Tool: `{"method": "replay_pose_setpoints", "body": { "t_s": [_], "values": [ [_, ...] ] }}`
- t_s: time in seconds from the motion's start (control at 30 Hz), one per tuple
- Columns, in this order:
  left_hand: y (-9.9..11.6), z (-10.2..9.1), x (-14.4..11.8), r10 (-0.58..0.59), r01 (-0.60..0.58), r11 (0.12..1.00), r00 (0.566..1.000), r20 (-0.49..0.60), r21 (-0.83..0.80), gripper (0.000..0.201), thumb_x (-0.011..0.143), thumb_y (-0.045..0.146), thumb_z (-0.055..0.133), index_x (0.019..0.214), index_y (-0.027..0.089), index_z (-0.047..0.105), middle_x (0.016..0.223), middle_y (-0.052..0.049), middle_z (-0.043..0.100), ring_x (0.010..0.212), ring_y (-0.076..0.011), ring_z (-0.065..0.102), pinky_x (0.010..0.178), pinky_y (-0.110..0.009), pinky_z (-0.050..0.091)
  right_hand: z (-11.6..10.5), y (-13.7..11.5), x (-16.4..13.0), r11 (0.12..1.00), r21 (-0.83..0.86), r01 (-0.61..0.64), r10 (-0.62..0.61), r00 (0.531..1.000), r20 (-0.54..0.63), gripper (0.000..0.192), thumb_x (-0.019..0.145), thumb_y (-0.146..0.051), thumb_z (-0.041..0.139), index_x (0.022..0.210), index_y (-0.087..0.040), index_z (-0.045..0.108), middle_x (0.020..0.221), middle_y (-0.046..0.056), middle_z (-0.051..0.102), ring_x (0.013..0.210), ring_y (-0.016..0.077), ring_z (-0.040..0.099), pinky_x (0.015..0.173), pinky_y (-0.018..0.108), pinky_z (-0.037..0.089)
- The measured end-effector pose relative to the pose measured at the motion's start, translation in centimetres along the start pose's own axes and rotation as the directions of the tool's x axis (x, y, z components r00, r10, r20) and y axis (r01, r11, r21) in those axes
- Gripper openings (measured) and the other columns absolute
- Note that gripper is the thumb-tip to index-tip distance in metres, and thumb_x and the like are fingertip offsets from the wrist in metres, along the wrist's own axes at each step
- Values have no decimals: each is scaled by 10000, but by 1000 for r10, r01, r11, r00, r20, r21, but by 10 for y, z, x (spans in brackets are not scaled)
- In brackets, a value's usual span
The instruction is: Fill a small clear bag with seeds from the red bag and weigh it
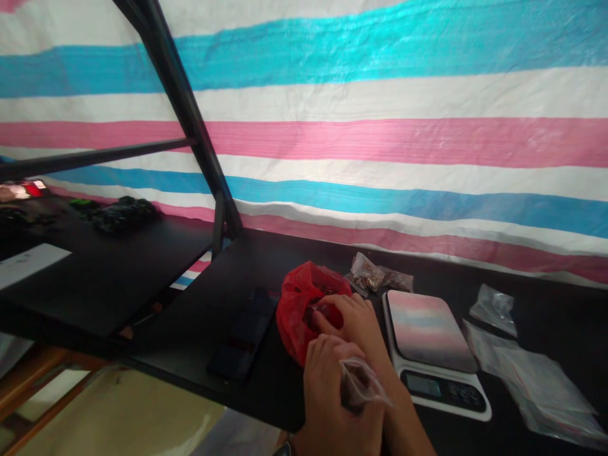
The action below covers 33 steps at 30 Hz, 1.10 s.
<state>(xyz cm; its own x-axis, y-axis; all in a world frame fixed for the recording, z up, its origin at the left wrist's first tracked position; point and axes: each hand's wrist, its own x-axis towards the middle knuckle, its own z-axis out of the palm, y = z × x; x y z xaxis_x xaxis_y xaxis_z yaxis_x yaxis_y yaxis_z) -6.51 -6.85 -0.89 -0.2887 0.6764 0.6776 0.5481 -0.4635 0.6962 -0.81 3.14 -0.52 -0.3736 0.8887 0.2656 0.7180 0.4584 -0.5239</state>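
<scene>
Downward, the right hand bends into the red bag, fingertips among dark bits; whether they grip any, I cannot tell. Nearer than the red bag, the left hand grasps a clear pouch, mouth open. Filled packets lie behind-right of the red bag.

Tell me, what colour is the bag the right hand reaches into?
The bag is red, best seen in the head view.

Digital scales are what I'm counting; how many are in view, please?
1: the digital scale on the black table, to the right of the red bag and the right hand.
</scene>
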Motion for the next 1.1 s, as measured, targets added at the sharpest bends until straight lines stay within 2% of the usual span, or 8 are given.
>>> {"method": "replay_pose_setpoints", "body": {
  "t_s": [0.2, 0.33, 0.4, 0.5, 0.6, 0.7, 0.87, 1.1],
  "values": [
    [-2, 2, 7, 45, -51, 997, 995, -93, -65, 137, 913, 144, 632, 959, 253, 562, 848, -2, 586, 778, -195, 613, 759, -354, 522, -3, 1, -4, 984, 168, -55, 49, 998, 38, 123, 933, -245, 744, 1001, -300, 832, 1024, 29, 846, 991, 270, 722, 880, 394, 448],
    [-2, 2, 4, 77, -85, 996, 977, -197, -32, 205, 885, 123, 661, 1021, 246, 569, 873, -13, 602, 780, -199, 627, 737, -357, 544, -11, 1, -8, 943, 313, -114, 113, 993, 23, 152, 975, -289, 678, 1040, -276, 816, 1075, 37, 835, 1019, 271, 722, 932, 409, 479],
    [-5, -1, 1, 118, -122, 992, 980, -163, -17, 284, 852, 112, 694, 1072, 245, 573, 878, -17, 619, 776, -204, 642, 720, -354, 561, -16, 3, -8, 953, 276, -128, 131, 991, 8, 149, 965, -285, 690, 1054, -258, 806, 1083, 49, 830, 1031, 286, 713, 943, 424, 475],
    [-9, -7, -5, 158, -160, 987, 983, -97, -14, 335, 814, 99, 723, 1082, 249, 588, 870, -18, 634, 771, -208, 659, 708, -345, 582, -21, 4, -7, 988, 97, -119, 124, 991, -52, 155, 935, -233, 726, 1072, -232, 798, 1113, 74, 821, 1061, 319, 686, 943, 449, 447],
    [-10, -7, -11, 77, -80, 997, 990, -119, -20, 271, 842, 96, 680, 1053, 249, 606, 885, -27, 645, 761, -198, 666, 668, -306, 575, -19, 1, -6, 996, -7, -84, 83, 992, -92, 170, 932, -185, 719, 1073, -247, 792, 1142, 73, 812, 1080, 320, 662, 934, 442, 420],
    [-10, -5, -8, -67, 52, 994, 986, -153, -100, 172, 887, 100, 634, 965, 250, 601, 844, 0, 619, 706, -159, 644, 624, -240, 548, -13, -6, -6, 999, 17, -52, 53, 997, -53, 163, 928, -180, 728, 1046, -268, 797, 1127, 54, 817, 1071, 307, 666, 922, 433, 409],
    [-12, -7, 5, -222, 184, 962, 958, -180, -202, 152, 902, 103, 634, 838, 235, 596, 753, 40, 597, 628, -108, 610, 602, -167, 520, -14, -9, -5, 981, 171, -88, 80, 995, 56, 116, 935, -232, 728, 1005, -272, 811, 1073, 41, 832, 1069, 304, 696, 937, 436, 437],
    [-11, -6, 13, -272, 239, 948, 951, -146, -210, 104, 893, 141, 667, 939, 230, 637, 798, 31, 636, 663, -116, 631, 628, -188, 538, -27, 7, -5, 892, 417, -176, 209, 977, -36, 234, 935, -438, 674, 1000, -261, 812, 1090, 76, 826, 1073, 321, 725, 1002, 490, 506]
  ]
}}
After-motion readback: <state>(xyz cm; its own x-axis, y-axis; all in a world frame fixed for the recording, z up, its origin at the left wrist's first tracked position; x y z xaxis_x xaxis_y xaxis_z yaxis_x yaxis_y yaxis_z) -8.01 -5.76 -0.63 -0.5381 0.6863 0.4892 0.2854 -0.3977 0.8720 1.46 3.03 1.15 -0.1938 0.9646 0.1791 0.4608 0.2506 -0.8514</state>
